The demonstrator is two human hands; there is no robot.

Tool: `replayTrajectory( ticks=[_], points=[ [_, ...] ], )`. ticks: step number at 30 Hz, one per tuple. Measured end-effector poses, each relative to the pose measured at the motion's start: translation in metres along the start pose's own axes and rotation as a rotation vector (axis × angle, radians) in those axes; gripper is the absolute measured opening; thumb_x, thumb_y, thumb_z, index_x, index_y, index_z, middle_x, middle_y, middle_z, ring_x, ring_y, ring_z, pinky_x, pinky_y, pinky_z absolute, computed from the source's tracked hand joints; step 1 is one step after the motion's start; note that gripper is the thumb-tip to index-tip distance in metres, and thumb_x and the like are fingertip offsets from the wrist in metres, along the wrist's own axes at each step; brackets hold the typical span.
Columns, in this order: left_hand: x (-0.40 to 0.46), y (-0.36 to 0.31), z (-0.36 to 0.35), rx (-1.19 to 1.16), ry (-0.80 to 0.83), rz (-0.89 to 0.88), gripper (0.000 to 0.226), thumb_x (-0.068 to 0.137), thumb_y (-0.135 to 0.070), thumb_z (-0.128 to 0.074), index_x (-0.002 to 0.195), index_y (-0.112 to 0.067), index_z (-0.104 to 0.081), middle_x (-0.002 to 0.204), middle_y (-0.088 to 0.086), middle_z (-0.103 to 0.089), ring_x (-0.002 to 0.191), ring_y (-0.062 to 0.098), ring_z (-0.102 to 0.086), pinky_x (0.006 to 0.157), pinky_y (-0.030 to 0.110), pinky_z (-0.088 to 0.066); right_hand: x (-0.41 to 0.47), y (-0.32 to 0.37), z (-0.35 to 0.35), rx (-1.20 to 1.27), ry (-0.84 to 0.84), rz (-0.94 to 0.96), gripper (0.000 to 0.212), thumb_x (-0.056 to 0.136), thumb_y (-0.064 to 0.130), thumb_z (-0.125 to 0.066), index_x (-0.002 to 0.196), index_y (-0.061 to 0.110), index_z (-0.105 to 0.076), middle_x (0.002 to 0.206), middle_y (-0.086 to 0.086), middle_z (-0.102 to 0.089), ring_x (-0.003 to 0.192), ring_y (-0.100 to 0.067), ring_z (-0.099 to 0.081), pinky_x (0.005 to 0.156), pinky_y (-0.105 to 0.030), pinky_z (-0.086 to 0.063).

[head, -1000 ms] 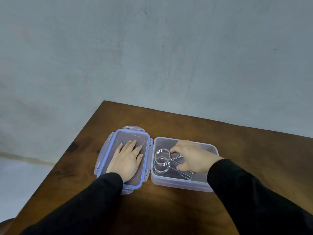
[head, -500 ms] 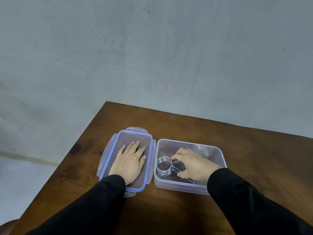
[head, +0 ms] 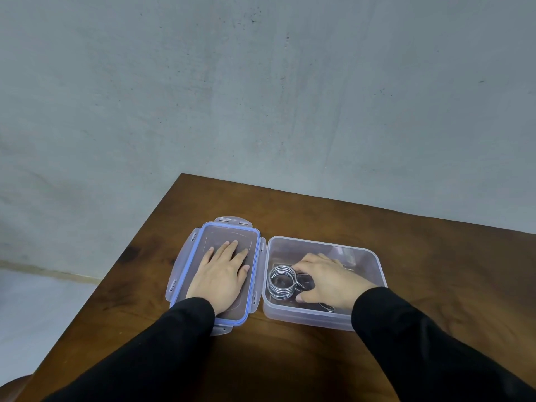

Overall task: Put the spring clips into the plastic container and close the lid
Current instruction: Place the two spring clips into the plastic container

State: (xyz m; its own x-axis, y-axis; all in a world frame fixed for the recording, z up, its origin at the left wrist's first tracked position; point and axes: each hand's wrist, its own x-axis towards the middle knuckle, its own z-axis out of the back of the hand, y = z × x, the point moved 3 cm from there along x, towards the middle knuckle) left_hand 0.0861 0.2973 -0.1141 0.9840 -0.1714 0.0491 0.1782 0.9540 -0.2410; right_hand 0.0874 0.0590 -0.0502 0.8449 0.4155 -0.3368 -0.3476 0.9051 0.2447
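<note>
The right hand [head: 327, 281] reaches inside the clear plastic container [head: 365, 323], fingers curled around the spring clips [head: 281, 282] resting on its floor. Just left, the left hand [head: 222, 275] presses flat and wide on the blue-rimmed lid [head: 185, 274], nearer for closing.

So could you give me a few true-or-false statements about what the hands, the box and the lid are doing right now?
1. The lid is snapped onto the container. False: it lies on the table to the container's left.
2. The left hand lies flat on the lid. True.
3. The right hand is inside the container, at the spring clips. True.
4. The spring clips lie on the table outside the container. False: the clips in view are inside it.
5. The lid has a red rim. False: the rim is blue.
</note>
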Motion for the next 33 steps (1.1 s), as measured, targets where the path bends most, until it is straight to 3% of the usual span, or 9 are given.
replayTrajectory(
  ticks=[15, 19, 23, 25, 28, 30, 31, 33],
  points=[
    [-0.001, -0.001, 0.0, 0.007, 0.018, 0.014, 0.051, 0.104, -0.045, -0.02, 0.15, -0.029, -0.035, 0.16, -0.002, -0.033, 0.148, 0.018, -0.024, 0.123, 0.042, -0.009, -0.007, -0.005, 0.003, 0.083, 0.0, -0.024, 0.068, 0.087, 0.06, -0.067, 0.147, 0.035, -0.046, 0.147, 0.009, -0.047, 0.132, -0.019, -0.045, 0.11, -0.043, -0.041],
    [-0.002, 0.0, 0.001, -0.044, 0.03, 0.027, 0.051, 0.104, -0.044, -0.022, 0.151, -0.028, -0.033, 0.16, -0.003, -0.033, 0.148, 0.017, -0.023, 0.123, 0.041, -0.008, -0.023, -0.009, 0.016, 0.215, -0.209, -0.016, 0.048, 0.097, 0.055, -0.055, 0.14, 0.033, -0.054, 0.138, 0.016, -0.054, 0.127, -0.007, -0.051, 0.106, -0.029, -0.044],
    [0.0, 0.001, 0.018, -0.319, 0.058, 0.129, 0.049, 0.105, -0.04, -0.032, 0.151, -0.025, -0.031, 0.154, 0.001, -0.042, 0.145, 0.023, -0.031, 0.12, 0.04, -0.012, -0.039, -0.001, 0.026, 0.336, -0.413, -0.021, 0.032, 0.102, 0.045, -0.05, 0.126, 0.031, -0.065, 0.117, 0.017, -0.063, 0.11, -0.004, -0.06, 0.093, -0.023, -0.051],
    [-0.004, 0.003, 0.027, -0.322, 0.035, 0.114, 0.047, 0.103, -0.04, -0.039, 0.148, -0.027, -0.035, 0.148, 0.001, -0.05, 0.138, 0.024, -0.041, 0.118, 0.041, -0.025, -0.044, 0.009, 0.028, 0.356, -0.456, 0.005, 0.027, 0.103, 0.042, -0.05, 0.119, 0.03, -0.068, 0.11, 0.018, -0.064, 0.104, -0.003, -0.061, 0.088, -0.022, -0.051],
    [-0.027, 0.003, 0.041, -0.163, -0.04, 0.081, 0.04, 0.098, -0.05, -0.046, 0.132, -0.031, -0.049, 0.127, -0.008, -0.062, 0.113, 0.014, -0.058, 0.102, 0.033, -0.047, -0.05, 0.026, 0.027, 0.352, -0.479, 0.045, 0.024, 0.103, 0.039, -0.051, 0.115, 0.029, -0.07, 0.11, 0.016, -0.066, 0.104, -0.003, -0.06, 0.09, -0.014, -0.048],
    [-0.053, 0.0, 0.045, -0.049, -0.057, 0.018, 0.035, 0.094, -0.059, -0.044, 0.116, -0.033, -0.053, 0.113, -0.013, -0.061, 0.099, 0.009, -0.056, 0.097, 0.03, -0.048, -0.053, 0.037, 0.023, 0.334, -0.474, 0.053, 0.023, 0.104, 0.036, -0.052, 0.115, 0.027, -0.07, 0.112, 0.014, -0.067, 0.106, -0.004, -0.06, 0.088, 0.002, -0.037],
    [-0.068, 0.0, 0.044, -0.017, -0.054, -0.03, 0.036, 0.092, -0.063, -0.042, 0.111, -0.034, -0.053, 0.108, -0.015, -0.059, 0.095, 0.007, -0.054, 0.096, 0.031, -0.047, -0.055, 0.042, 0.02, 0.329, -0.471, 0.057, 0.023, 0.104, 0.035, -0.052, 0.115, 0.027, -0.07, 0.112, 0.014, -0.067, 0.106, -0.004, -0.06, 0.085, 0.004, -0.035],
    [-0.093, 0.005, 0.04, 0.017, -0.025, -0.101, 0.042, 0.087, -0.07, -0.041, 0.106, -0.035, -0.055, 0.109, -0.017, -0.058, 0.098, 0.007, -0.055, 0.101, 0.033, -0.042, -0.057, 0.05, 0.015, 0.327, -0.469, 0.076, 0.022, 0.104, 0.035, -0.052, 0.116, 0.028, -0.069, 0.113, 0.014, -0.066, 0.105, -0.005, -0.061, 0.087, -0.008, -0.047]
  ],
)
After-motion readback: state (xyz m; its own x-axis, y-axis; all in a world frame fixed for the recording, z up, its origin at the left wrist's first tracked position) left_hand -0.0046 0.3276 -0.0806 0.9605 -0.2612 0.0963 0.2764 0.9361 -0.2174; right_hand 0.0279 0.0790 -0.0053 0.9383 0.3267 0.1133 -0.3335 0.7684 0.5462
